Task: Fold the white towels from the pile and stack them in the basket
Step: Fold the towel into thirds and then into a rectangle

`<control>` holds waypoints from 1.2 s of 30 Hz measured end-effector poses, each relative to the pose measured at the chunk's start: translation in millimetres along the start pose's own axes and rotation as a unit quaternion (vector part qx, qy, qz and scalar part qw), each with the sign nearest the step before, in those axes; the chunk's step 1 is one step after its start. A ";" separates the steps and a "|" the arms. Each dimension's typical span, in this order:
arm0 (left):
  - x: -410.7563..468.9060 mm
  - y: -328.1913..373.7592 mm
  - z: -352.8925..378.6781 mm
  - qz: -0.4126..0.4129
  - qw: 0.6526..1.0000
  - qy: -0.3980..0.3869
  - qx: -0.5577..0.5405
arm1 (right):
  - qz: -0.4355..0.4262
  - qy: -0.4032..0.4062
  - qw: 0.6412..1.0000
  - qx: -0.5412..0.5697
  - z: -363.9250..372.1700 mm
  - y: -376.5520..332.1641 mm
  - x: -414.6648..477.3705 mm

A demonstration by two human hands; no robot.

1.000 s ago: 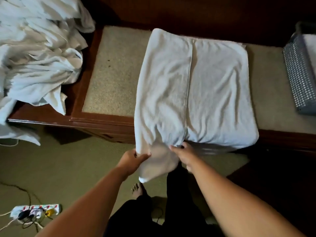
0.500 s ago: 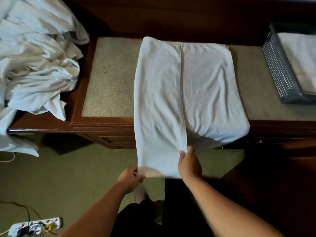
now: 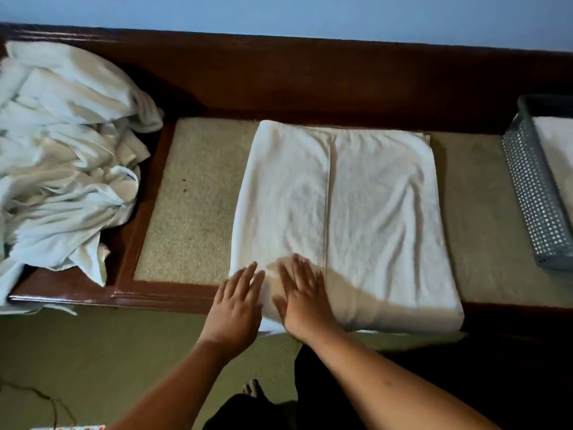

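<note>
Both hands flat; left hand (image 3: 237, 302), right hand (image 3: 302, 301) press towel (image 3: 356, 212).

We find no text, label, brand, number or sign that we can read. The white strip with red marks (image 3: 73, 427), on the floor at the bottom-left edge of the view, is cut off and too blurred for us to tell whether it carries lettering.
</note>
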State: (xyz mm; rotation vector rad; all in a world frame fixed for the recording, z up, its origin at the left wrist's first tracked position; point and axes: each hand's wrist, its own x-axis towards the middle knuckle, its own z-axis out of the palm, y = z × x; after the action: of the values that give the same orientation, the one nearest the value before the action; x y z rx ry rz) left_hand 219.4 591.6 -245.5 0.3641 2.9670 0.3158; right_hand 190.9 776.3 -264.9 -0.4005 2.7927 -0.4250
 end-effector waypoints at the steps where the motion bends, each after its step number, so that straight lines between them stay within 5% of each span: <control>1: 11.9 2.0 4.7 0.018 0.999 -0.022 0.018 | 0.004 0.007 1.000 -0.009 -2.6 8.9 12.5; 5: 67.2 15.5 15.7 -0.050 0.996 -0.074 0.019 | 0.033 0.045 0.998 -0.030 -17.6 47.3 69.7; 9: 143.3 7.2 18.0 -0.103 0.994 -0.036 0.003 | 0.060 0.060 0.996 -0.033 -41.6 75.2 142.8; 22: 330.5 -43.4 -1.6 -0.072 0.997 -0.026 0.014 | 0.094 0.069 0.992 -0.047 -99.8 123.8 292.0; 36: 426.0 -64.0 -22.7 -0.098 0.992 -0.072 0.023 | 0.087 0.024 0.996 -0.014 -116.8 139.2 331.8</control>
State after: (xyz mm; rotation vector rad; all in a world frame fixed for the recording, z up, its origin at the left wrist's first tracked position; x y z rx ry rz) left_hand -208.1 634.0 -283.8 0.0935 2.8410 0.1904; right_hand -183.3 829.5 -282.1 -0.1535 2.8525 -0.3597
